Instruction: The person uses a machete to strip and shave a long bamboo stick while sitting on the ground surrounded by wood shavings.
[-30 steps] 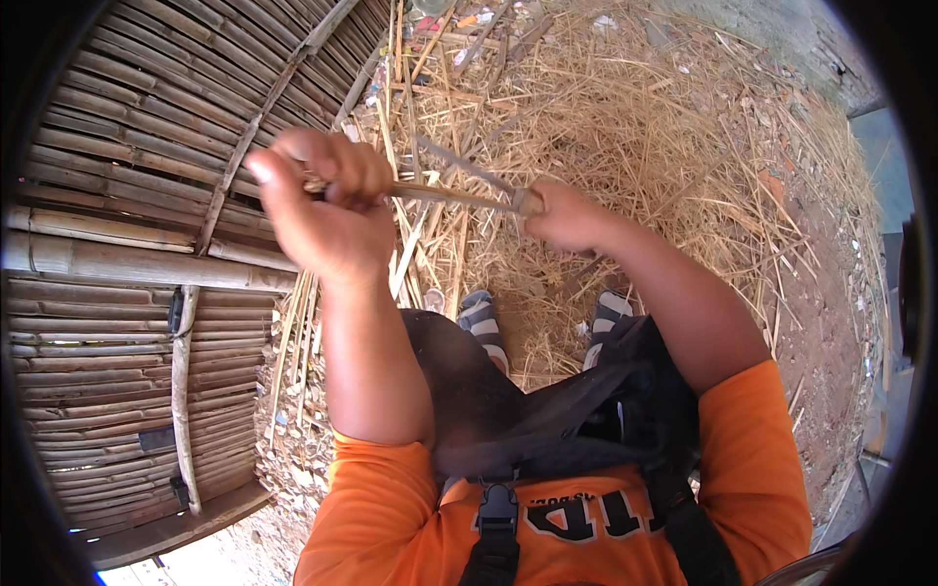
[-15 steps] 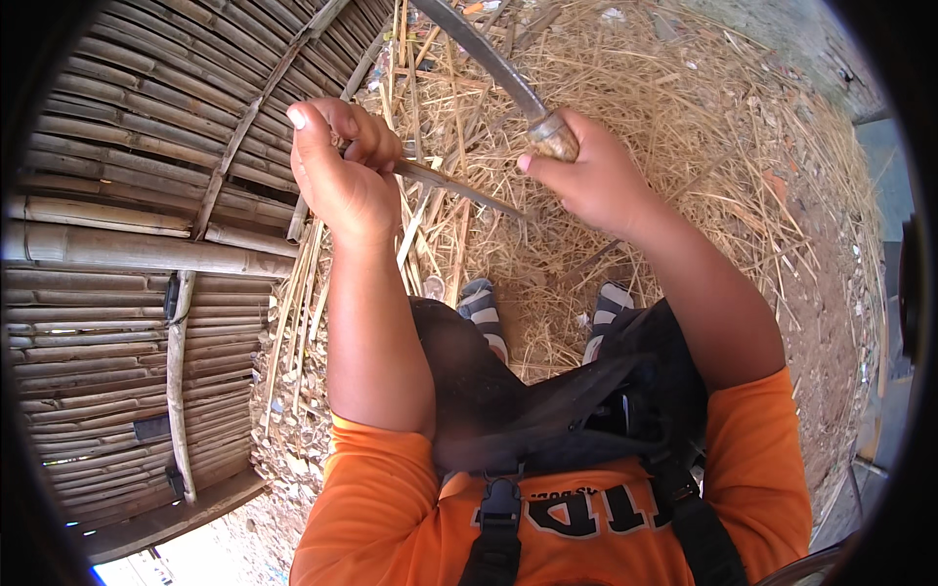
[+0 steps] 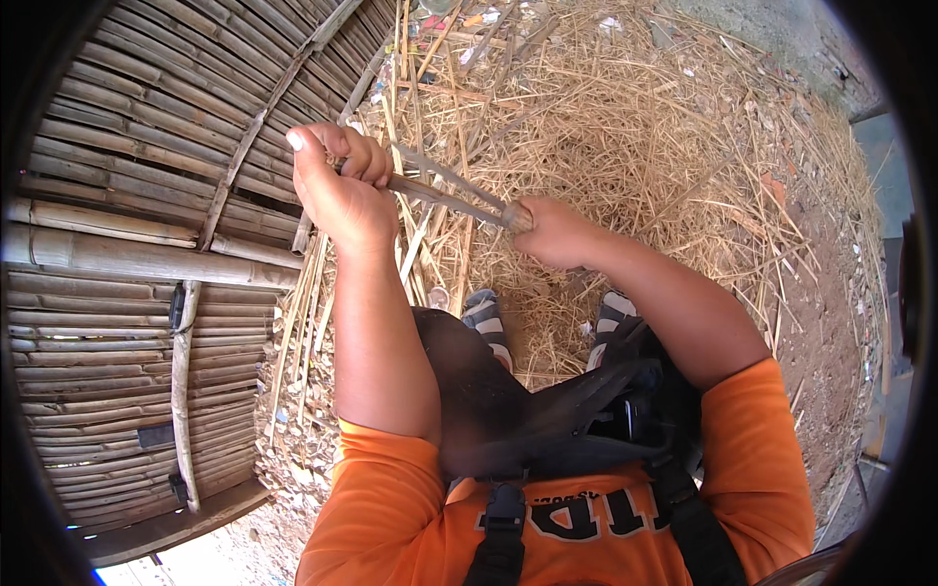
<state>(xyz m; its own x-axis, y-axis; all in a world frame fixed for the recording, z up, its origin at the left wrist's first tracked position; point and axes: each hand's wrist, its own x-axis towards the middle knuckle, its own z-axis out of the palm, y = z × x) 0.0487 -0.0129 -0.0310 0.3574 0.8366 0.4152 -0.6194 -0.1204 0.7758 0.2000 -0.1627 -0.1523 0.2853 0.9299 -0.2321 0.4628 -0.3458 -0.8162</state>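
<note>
My left hand point(image 3: 347, 195) is closed round a thin brown stick point(image 3: 422, 190), with the thumb pointing up. From that fist the stick slants down to the right, toward my other hand. My right hand point(image 3: 562, 232) grips the wooden handle of a long curved knife point(image 3: 457, 180). Its blade, slightly blurred, points left and away, lying close along the far side of the stick. Whether blade and stick touch, I cannot tell. The stick's lower end passes by the knife handle.
Dry straw point(image 3: 625, 146) and loose split stalks cover the ground round my feet point(image 3: 486, 317). A bamboo slat wall point(image 3: 147, 156) rises close on the left. Wood chips point(image 3: 298, 439) lie along its base. A grey wall point(image 3: 782, 49) stands at the far right.
My right hand has swung the knife down and left, from raised above the stick to alongside it. The left hand keeps its hold on the stick, almost still.
</note>
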